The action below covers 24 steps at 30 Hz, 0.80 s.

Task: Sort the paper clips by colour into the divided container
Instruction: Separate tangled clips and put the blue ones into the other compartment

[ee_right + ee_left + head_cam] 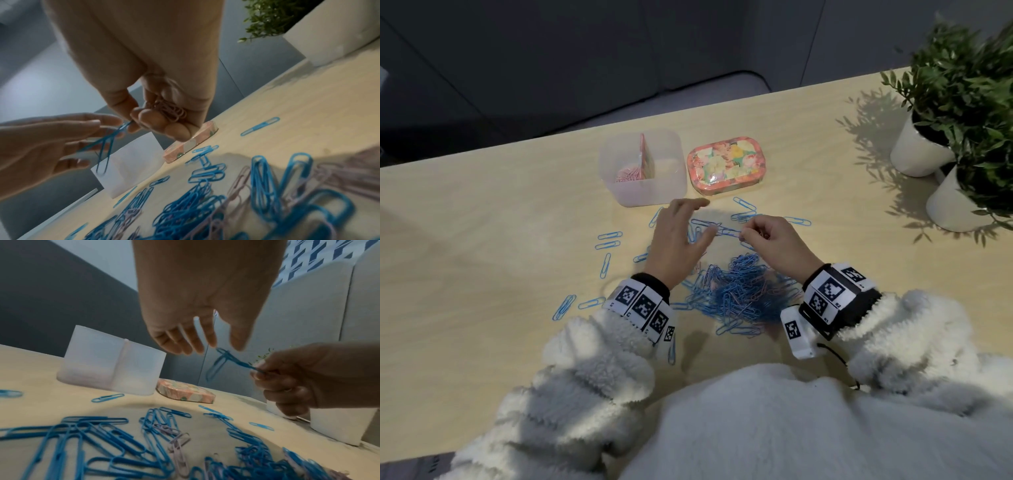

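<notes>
While the right hand (774, 240) pinches linked blue clips (224, 360), the slack left hand (681, 240) hovers before the floral tin (726, 166).

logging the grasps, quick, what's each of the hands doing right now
Left hand: open, fingers spread, holding nothing.
Right hand: pinching linked blue wire paper clips, pink wire paper clips bunched in its palm.

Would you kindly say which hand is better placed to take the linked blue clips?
Left, probably: the left hand is open beside the blue clips, while the right hand pinches them.
</notes>
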Available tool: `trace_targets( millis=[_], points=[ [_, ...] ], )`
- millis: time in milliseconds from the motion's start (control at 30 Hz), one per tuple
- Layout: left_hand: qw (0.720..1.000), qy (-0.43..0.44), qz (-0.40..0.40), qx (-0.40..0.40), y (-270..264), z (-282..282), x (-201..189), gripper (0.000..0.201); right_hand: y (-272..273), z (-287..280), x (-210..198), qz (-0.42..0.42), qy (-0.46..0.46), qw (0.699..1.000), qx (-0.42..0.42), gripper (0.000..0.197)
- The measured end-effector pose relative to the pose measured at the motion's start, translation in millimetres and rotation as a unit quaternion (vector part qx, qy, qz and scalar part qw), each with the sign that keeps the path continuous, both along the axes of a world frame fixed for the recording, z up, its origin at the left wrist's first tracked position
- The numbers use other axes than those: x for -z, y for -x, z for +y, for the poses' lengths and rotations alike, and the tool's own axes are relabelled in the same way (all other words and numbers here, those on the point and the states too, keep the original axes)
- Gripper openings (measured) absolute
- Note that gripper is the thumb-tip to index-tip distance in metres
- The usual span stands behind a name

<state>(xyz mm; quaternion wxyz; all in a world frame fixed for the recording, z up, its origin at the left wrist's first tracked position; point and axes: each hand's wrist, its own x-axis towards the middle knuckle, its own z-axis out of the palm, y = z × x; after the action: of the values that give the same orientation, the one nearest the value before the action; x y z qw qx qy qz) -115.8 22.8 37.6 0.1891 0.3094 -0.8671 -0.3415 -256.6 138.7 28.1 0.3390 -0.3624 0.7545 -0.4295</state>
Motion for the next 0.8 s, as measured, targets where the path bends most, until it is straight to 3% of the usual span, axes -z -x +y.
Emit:
trace_targets(
  millis=[100,167,233,433,567,667,733,800],
  points=[
    [0.991,0.045,-0.068,0.111,2,5,0,0.039,0,1,-6,0.037,-0.014,0.998,-0.049,0.017],
    [0.989,-0.025,-0.049,0.137,5,8,1,0.025,-1,1,-10,0.077,-0.021,0.994,-0.077,0.016],
    [0.983,-0.122,-0.039,0.132,7,7,2,0.018,1,3,-13,0.112,-0.024,0.990,-0.084,0.015],
    [0.961,-0.234,-0.106,0.103,7,4,-1,0.021,3,6,-20,0.275,-0.046,0.951,-0.131,0.012],
    [0.943,-0.323,-0.044,0.065,7,8,2,0.016,2,5,-15,0.211,-0.026,0.972,-0.102,0.014],
    [0.891,-0.451,0.043,0.021,4,6,0,0.008,4,5,-14,0.160,-0.016,0.985,-0.058,0.016],
    [0.863,-0.503,0.045,0.023,1,3,-2,0.008,4,5,-14,0.158,-0.016,0.985,-0.061,0.016],
    [0.885,-0.464,0.022,0.039,-1,-1,0,0.014,6,6,-14,0.160,-0.016,0.984,-0.081,0.017]
  ],
)
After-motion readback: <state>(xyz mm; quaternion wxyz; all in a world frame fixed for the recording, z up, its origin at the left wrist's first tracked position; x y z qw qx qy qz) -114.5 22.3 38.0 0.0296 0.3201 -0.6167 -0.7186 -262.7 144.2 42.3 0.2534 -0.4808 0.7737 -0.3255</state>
